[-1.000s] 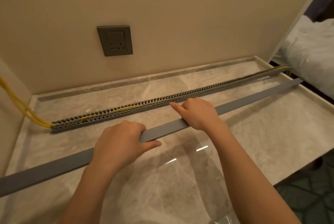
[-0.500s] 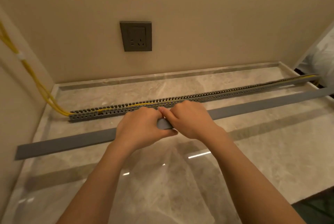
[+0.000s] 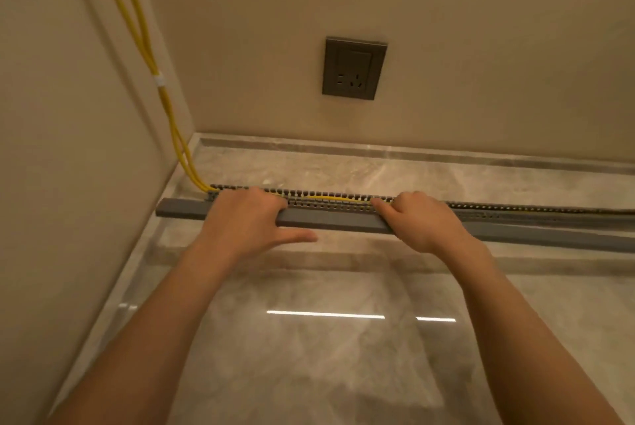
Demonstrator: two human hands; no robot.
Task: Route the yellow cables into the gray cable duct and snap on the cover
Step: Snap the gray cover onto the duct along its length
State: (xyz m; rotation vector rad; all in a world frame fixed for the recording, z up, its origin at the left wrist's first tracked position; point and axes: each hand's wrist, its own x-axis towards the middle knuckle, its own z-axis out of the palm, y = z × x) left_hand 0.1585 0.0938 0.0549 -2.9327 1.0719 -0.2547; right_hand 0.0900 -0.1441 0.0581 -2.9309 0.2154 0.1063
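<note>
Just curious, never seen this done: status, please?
Both hands, left hand and right hand, grip the cover. Cover beside duct, not snapped on. Yellow cables inside. Nothing blocking.

A polished marble counter (image 3: 326, 366), veined in grey and beige, is filling a beige-walled alcove and reflecting strips of light. A raised marble lip (image 3: 395, 150) is running along its back edge where it meets the wall. A slotted grey duct (image 3: 330, 203) is lying lengthwise on the stone, reaching from near the left corner out past the right edge of view, with yellow cables (image 3: 335, 198) showing inside it. Just in front of the duct, a flat grey cover (image 3: 330, 220) is lying parallel to it, its left end stopping short of the side wall.
</note>
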